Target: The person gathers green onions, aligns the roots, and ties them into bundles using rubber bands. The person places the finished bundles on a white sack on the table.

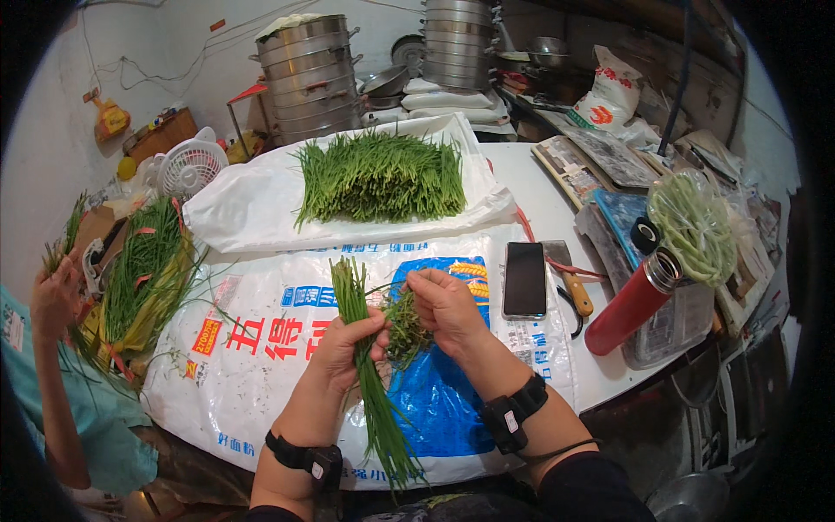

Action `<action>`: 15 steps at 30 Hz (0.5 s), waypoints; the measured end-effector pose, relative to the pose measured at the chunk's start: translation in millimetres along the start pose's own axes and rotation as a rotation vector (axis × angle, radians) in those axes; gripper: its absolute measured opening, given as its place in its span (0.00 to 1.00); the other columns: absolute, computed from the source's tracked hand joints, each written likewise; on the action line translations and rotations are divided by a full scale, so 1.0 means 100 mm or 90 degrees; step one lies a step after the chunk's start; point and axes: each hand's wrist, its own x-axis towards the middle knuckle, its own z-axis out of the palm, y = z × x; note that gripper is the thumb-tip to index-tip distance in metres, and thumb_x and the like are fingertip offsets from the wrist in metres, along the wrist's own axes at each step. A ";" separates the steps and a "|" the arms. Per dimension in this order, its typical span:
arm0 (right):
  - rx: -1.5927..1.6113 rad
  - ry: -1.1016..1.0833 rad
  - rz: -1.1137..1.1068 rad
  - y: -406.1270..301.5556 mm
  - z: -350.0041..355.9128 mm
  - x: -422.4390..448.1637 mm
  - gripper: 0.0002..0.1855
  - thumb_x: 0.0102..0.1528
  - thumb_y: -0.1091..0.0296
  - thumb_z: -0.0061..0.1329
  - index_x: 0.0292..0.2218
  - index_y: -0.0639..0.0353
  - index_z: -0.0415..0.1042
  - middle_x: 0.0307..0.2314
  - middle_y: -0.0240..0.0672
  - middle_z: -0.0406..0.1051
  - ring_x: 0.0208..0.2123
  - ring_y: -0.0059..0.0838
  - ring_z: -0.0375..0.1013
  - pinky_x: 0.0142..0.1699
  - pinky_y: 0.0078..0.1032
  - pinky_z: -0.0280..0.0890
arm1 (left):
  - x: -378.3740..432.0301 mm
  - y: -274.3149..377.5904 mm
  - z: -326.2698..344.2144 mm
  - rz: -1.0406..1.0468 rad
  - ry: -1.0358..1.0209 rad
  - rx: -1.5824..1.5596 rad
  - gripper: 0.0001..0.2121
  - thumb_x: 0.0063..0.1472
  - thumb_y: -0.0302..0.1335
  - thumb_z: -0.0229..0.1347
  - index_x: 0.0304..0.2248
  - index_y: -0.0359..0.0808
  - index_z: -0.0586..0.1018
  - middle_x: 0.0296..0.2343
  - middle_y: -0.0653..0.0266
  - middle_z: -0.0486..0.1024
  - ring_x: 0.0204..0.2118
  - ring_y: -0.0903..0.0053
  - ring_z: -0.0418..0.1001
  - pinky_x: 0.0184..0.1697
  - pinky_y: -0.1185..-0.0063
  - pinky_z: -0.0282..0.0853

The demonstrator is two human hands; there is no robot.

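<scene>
My left hand (342, 352) is closed around a bunch of garlic chives (378, 404), its cut ends pointing away and the leaves hanging toward me. Beside it, my right hand (450, 310) pinches a thin green strand (393, 284) that runs from the bunch. Under and between both hands lies a small heap of green trimmings (406, 349). Beneath that, a printed woven flour sack (450, 411) covers the table, with green scraps scattered on its left. Farther off, a large pile of chives (385, 173) rests on a white sack (251, 209), stem ends facing me.
At left, another person's hand (55, 297) holds chives near tied chive bundles (147, 274) in yellow wrapping. To my right are a smartphone (525, 280), a wooden-handled cleaver (578, 293), an uncapped red thermos (629, 310) and bagged green beans (695, 228). Steamer pots (310, 85) stand behind.
</scene>
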 end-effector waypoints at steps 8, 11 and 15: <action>-0.017 -0.058 0.036 -0.01 0.04 -0.05 0.09 0.51 0.64 0.48 0.22 0.55 0.67 0.09 0.18 0.54 0.09 0.09 0.47 0.14 0.13 0.38 | -0.01 -0.01 0.04 0.027 0.081 -0.008 0.06 0.52 0.27 0.53 0.28 0.31 0.73 0.20 0.60 0.72 0.19 0.80 0.70 0.22 0.84 0.67; -0.026 -0.058 0.016 0.02 0.10 -0.08 0.09 0.51 0.64 0.49 0.22 0.55 0.68 0.09 0.18 0.56 0.10 0.09 0.49 0.15 0.13 0.40 | -0.03 -0.01 0.05 0.021 0.030 0.000 0.07 0.51 0.27 0.54 0.28 0.32 0.73 0.21 0.62 0.72 0.17 0.82 0.67 0.20 0.85 0.64; -0.066 -0.027 -0.033 0.11 0.10 -0.05 0.08 0.50 0.64 0.49 0.24 0.56 0.69 0.11 0.20 0.60 0.11 0.09 0.51 0.16 0.12 0.42 | -0.04 0.00 0.08 0.032 0.037 0.053 0.06 0.50 0.25 0.55 0.28 0.33 0.72 0.20 0.64 0.71 0.14 0.85 0.62 0.17 0.87 0.58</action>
